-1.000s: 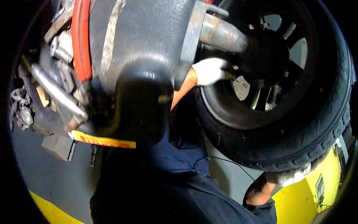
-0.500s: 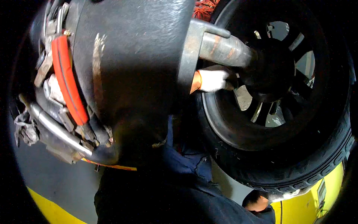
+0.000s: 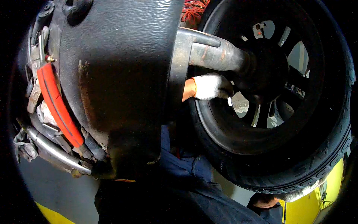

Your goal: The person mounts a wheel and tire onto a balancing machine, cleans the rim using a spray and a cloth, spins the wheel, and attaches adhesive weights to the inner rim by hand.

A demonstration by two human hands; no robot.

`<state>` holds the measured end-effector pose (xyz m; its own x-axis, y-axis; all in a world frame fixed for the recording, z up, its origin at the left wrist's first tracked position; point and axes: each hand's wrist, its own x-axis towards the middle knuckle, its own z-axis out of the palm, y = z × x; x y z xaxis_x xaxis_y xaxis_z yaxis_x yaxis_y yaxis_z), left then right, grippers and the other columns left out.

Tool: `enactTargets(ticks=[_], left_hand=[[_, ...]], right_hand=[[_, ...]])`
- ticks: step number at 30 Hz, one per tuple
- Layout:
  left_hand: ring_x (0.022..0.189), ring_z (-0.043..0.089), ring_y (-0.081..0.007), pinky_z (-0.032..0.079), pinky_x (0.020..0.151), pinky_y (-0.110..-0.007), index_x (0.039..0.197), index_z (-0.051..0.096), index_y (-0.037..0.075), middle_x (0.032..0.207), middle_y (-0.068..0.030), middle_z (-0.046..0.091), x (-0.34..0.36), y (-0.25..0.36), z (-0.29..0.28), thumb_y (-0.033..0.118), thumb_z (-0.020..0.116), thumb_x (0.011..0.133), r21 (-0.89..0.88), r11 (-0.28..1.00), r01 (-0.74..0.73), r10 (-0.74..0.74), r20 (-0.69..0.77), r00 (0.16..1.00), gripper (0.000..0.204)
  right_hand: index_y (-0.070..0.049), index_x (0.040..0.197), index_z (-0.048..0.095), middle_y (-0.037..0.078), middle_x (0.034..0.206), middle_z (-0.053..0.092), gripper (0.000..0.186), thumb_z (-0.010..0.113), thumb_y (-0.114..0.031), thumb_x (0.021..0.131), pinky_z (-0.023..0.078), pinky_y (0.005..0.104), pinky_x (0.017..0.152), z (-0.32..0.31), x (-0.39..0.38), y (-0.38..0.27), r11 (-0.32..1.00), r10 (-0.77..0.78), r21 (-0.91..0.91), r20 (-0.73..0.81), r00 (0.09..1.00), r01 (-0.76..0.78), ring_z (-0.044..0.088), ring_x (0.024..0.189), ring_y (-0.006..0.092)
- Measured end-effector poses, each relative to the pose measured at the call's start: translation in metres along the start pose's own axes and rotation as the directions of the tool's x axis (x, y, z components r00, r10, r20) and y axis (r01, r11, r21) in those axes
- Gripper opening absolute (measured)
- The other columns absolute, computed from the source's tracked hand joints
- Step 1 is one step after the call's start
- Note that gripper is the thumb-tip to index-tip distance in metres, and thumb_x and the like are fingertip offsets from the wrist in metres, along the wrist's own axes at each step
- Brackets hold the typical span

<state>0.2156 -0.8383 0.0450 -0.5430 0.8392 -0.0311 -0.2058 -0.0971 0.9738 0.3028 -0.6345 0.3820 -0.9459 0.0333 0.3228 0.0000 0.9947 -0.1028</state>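
A black tyre on a multi-spoke wheel sits on a metal shaft at the right. My left hand, in a white glove with an orange cuff, is inside the rim just under the shaft, fingers curled; a small pale piece shows at its fingertips, too small to name. My right hand, also gloved, is under the bottom of the tyre, gripping it from below, its fingertips partly hidden.
A black machine housing fills the upper left, carrying a red-handled tool, a steel lever and other metal tools. Red cables hang behind. A grey floor with yellow areas shows below.
My left fingers have curled in near the spokes, inside the rim. The view has shifted, so the tyre and my right hand appear lower, and the machine's tools appear lower and further left.
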Motion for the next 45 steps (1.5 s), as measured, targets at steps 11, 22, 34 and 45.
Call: enactTargets(ticks=[11, 22, 34, 45], left_hand=[[0.111, 0.061, -0.0339, 0.047, 0.1, -0.044, 0.114, 0.072, 0.008, 0.117, -0.015, 0.069, 0.004, -0.011, 0.002, 0.021, 0.063, 0.093, 0.056, 0.99, -0.13, 0.128, 0.036, 0.991, 0.027], [0.114, 0.059, -0.0323, 0.044, 0.103, -0.044, 0.112, 0.072, 0.011, 0.117, -0.0104, 0.07, 0.001, -0.024, 0.012, 0.021, 0.061, 0.094, 0.148, 0.973, -0.178, 0.171, 0.058, 0.984, 0.024], [0.109, 0.06, -0.0372, 0.049, 0.094, -0.047, 0.11, 0.072, 0.012, 0.112, -0.013, 0.069, 0.001, -0.008, 0.01, 0.02, 0.058, 0.09, 0.255, 0.951, -0.174, 0.167, 0.049, 0.985, 0.026], [0.097, 0.067, -0.0393, 0.053, 0.089, -0.047, 0.098, 0.078, 0.01, 0.105, -0.0205, 0.07, 0.012, -0.005, 0.048, 0.057, 0.057, 0.089, 0.491, 0.76, 0.425, -0.154, -0.499, 0.853, 0.052]], right_hand=[[0.005, 0.149, 0.038, 0.023, 0.153, 0.043, 0.065, 0.04, -0.041, 0.103, 0.026, 0.047, 0.12, -0.002, 0.0, 0.005, 1.0, 0.008, -0.013, 0.008, 1.0, -0.008, 0.042, 0.141, 0.0353], [0.005, 0.148, 0.04, 0.023, 0.152, 0.044, 0.063, 0.04, -0.04, 0.103, 0.026, 0.0471, 0.119, 0.002, -0.011, 0.014, 1.0, 0.004, 0.003, -0.008, 1.0, -0.004, 0.043, 0.14, 0.0355], [0.004, 0.147, 0.043, 0.023, 0.152, 0.044, 0.062, 0.041, -0.039, 0.103, 0.027, 0.0472, 0.119, 0.003, -0.007, 0.014, 1.0, 0.021, -0.017, -0.001, 1.0, -0.021, 0.044, 0.139, 0.0358], [0.004, 0.146, 0.044, 0.023, 0.152, 0.045, 0.061, 0.041, -0.039, 0.103, 0.025, 0.0484, 0.12, 0.052, 0.025, -0.019, 0.954, -0.045, 0.294, -0.039, 0.998, 0.055, 0.043, 0.14, 0.0366]])
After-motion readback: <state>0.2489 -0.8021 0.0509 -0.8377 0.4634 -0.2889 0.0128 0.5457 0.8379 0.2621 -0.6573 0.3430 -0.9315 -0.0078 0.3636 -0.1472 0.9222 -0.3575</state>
